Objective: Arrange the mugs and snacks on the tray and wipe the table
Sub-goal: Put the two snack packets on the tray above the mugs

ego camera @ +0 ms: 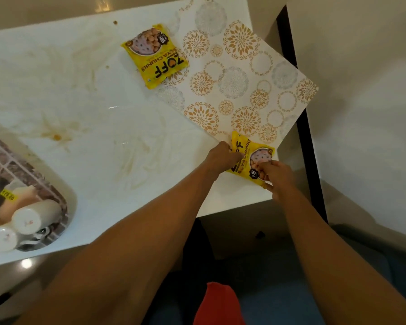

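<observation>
Both hands on the near packet (252, 158) at right of centre, low on the patterned mat (242, 90). Left hand (222, 156) has its fingers curled over the packet's left edge, right hand (278, 175) pinches its lower right corner, so the packet is held at two ends and spans the gap between them. Its long axis runs from upper left to lower right. Whether it has left the table (92, 102) I cannot tell. The tray (69, 195) sits far off at the lower left edge of the frame, two mugs (31, 218) lying in it, so the carry looks to go leftward across the stained table, and the left hand is the nearer one for that. The second packet (154, 56) waits at upper centre, half on the mat's left edge, well apart from both hands
</observation>
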